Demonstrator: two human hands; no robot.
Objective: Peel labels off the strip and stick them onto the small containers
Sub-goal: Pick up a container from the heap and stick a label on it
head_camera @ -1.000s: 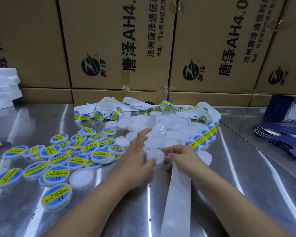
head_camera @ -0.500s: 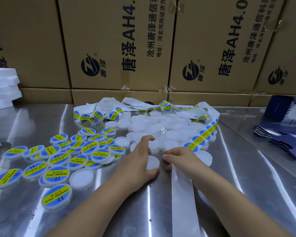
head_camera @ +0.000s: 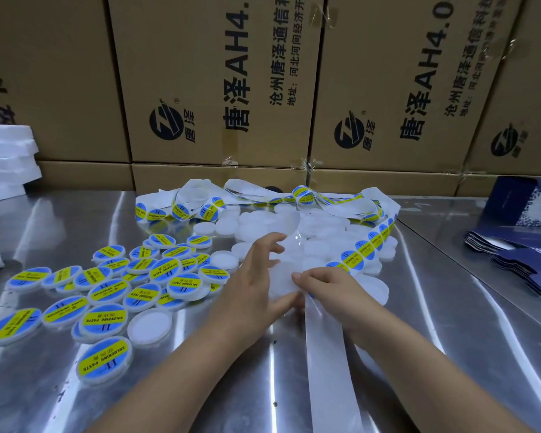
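A person works at a shiny metal table [head_camera: 263, 385], seen from above their own forearms. A blank white container [head_camera: 282, 284] lies between the two hands, in front of the person. The left hand [head_camera: 256, 282] has its fingers spread and loosely curved over it, with the thumb against the near rim. The right hand [head_camera: 328, 289] is curled down just right of the container. Its fingertips appear to pinch the strip [head_camera: 328, 370], though I cannot tell whether a label is lifted. The strip's long axis runs from the near edge of the table up under the right hand. It then bends away to the far right, carrying blue-and-yellow labels [head_camera: 364, 250]. The next label sits just beyond the right knuckles, so that hand is nearer it and need only carry it a little way left. A heap of blank containers [head_camera: 319, 239] crowds close behind both hands. Labelled containers [head_camera: 107, 292] spread to the left. Cardboard boxes [head_camera: 216, 89] wall the back. White foam blocks [head_camera: 7, 157] sit far left and dark blue folded cartons [head_camera: 519, 254] far right.
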